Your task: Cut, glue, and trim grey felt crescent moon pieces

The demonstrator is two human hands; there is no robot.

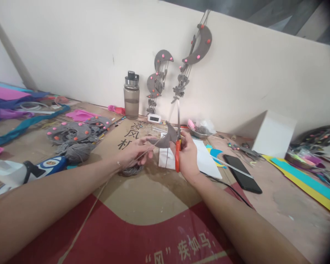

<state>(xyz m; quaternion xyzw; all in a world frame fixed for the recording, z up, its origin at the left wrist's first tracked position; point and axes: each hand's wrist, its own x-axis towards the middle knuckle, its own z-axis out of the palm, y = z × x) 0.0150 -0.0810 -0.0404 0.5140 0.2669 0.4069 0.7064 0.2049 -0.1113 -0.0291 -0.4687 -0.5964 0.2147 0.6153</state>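
Note:
My right hand [187, 154] is closed around scissors [178, 156] with red-orange handles, their blades pointing up. A grey felt crescent [169, 136] is between my two hands, its right side against the scissors and my right fingers. My left hand [137, 151] pinches at the crescent's left tip, with a strand of grey yarn running across its fingers. Another bit of yarn hangs below the crescent. Under my left hand, a small bundle of grey yarn [132, 171] lies on the cardboard [132, 198]. Behind the crescent is a white sheet [206, 159].
A water bottle [131, 97] and a small digital clock [154, 118] stand by the wall. Grey crescent hangings [205, 46] with pink dots hang there. To the left are a glue gun [41, 168] and a yarn ball [78, 151]; rightward lies a black phone [242, 174].

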